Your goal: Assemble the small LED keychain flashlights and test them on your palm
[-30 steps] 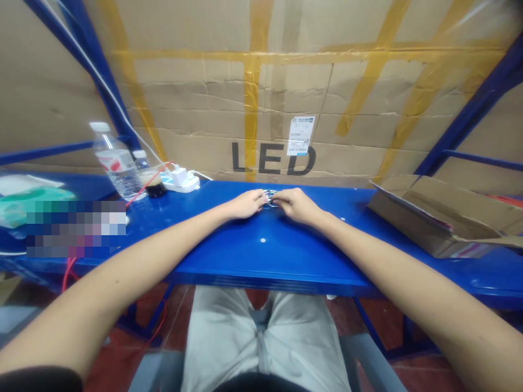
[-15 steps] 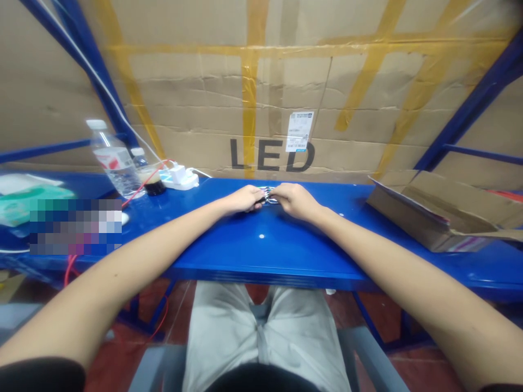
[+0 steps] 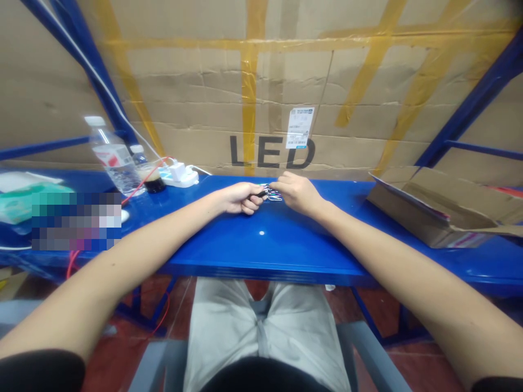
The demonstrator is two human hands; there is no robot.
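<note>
Closest to me, pale trousers (image 3: 261, 326) show under the front edge of the blue table (image 3: 261, 258). Farther in, I see both hands meet over the middle of the tabletop. The left hand (image 3: 240, 197) is curled, its thumb and forefinger pinching the dark end of a wire bundle (image 3: 270, 191). The right hand (image 3: 297, 194) pinches the other end with its fingertips. The wire bundle is tiny, silvery and glinting, with thin loops; it is too blurred for finer detail. It sits between the hands, just above the table. Beyond, on the left, stand a water bottle (image 3: 114, 158) and a white power strip (image 3: 180, 175). An open box (image 3: 433, 209) lies on the right, and a cardboard wall (image 3: 368, 125) stands behind.
</note>
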